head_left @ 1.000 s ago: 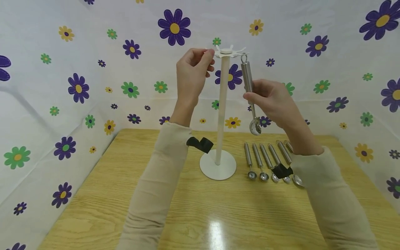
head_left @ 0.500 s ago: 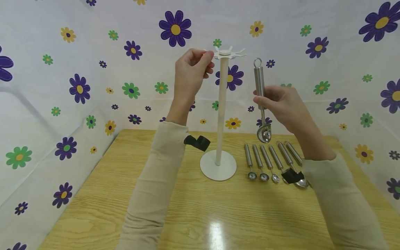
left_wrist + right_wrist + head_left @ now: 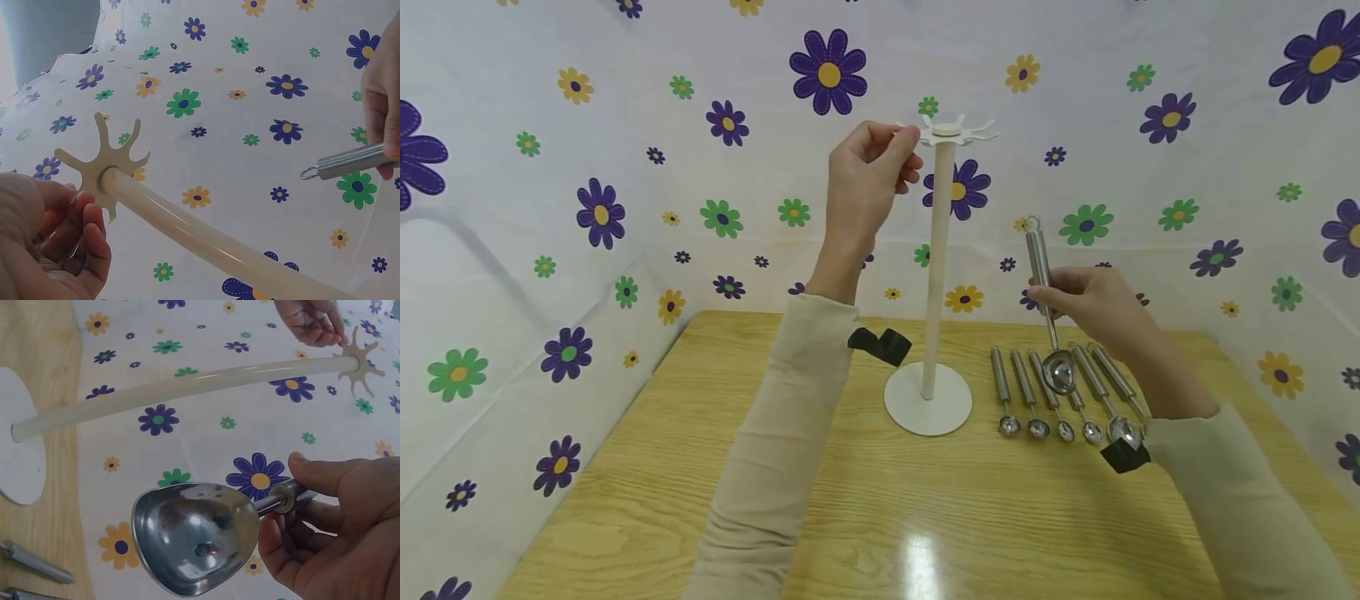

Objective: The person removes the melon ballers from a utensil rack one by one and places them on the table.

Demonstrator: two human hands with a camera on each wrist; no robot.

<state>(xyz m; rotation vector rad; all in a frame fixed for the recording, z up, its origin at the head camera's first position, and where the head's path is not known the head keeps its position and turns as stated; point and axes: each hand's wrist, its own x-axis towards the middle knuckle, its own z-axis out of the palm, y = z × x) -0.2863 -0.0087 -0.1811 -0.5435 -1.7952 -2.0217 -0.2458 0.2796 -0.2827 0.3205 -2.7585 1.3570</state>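
A white rack (image 3: 937, 275) stands upright on its round base. Its hooked top (image 3: 94, 165) has several curved arms, none bearing a utensil. At this top my left hand (image 3: 861, 179) pinches one arm between thumb and fingers. To the right of the pole, my right hand (image 3: 1108, 308) holds a steel scoop (image 3: 1038, 258) by its handle, loop end up. The scoop's deep, polished bowl (image 3: 194, 540) faces the right wrist camera. In the head view this bowl hangs low and overlaps the handles of the utensils behind it.
Several steel utensils (image 3: 1002, 379) with small bowls lie in a row on the wooden table (image 3: 820, 500), right of the rack's base (image 3: 927, 417). A flower-printed cloth (image 3: 760, 167) encloses the back and sides.
My right hand has carried the scoop away from the rack's arm, rightward and then down toward the row of utensils. The left hand stays at the rack's top.
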